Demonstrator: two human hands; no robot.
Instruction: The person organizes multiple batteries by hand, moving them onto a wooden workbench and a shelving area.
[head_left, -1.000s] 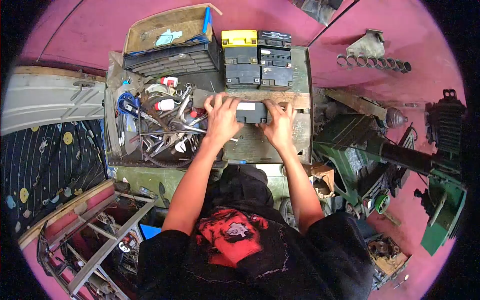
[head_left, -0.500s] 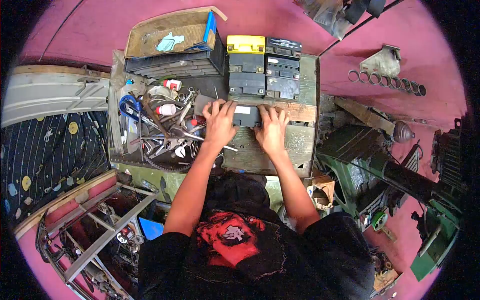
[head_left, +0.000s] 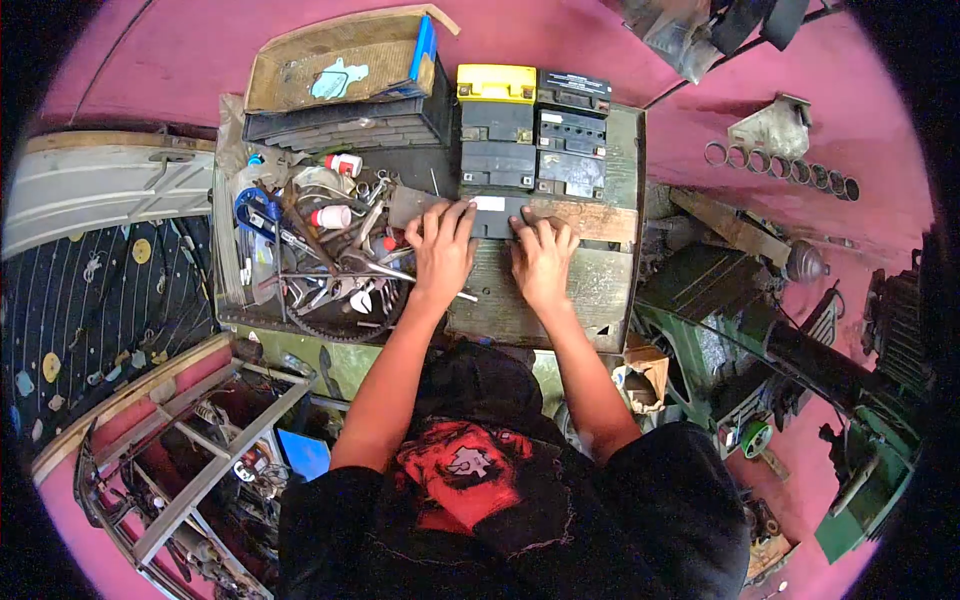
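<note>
A dark battery (head_left: 494,224) with a white label sits on the bench between my hands, just in front of two columns of batteries. My left hand (head_left: 443,255) presses its curled fingers against the battery's left end. At the right end, my right hand (head_left: 543,262) holds on with bent fingers. Behind it stand a dark battery (head_left: 497,165) in the left column and another dark battery (head_left: 571,175) in the right column. A yellow-topped battery (head_left: 496,84) is at the back of the left column. The held battery's underside is hidden.
Left of my hands lie mixed wrenches (head_left: 365,298), red-and-white bottles (head_left: 332,217) and a blue tool (head_left: 258,212). A cardboard tray (head_left: 285,85) rests on a dark box at the back left. A wooden strip (head_left: 590,221) crosses the bench (head_left: 560,290); green machinery (head_left: 700,300) stands right.
The battery between my hands has moved slightly away from me, closer to the battery columns. Both hands have gone with it, and the view has shifted a little.
</note>
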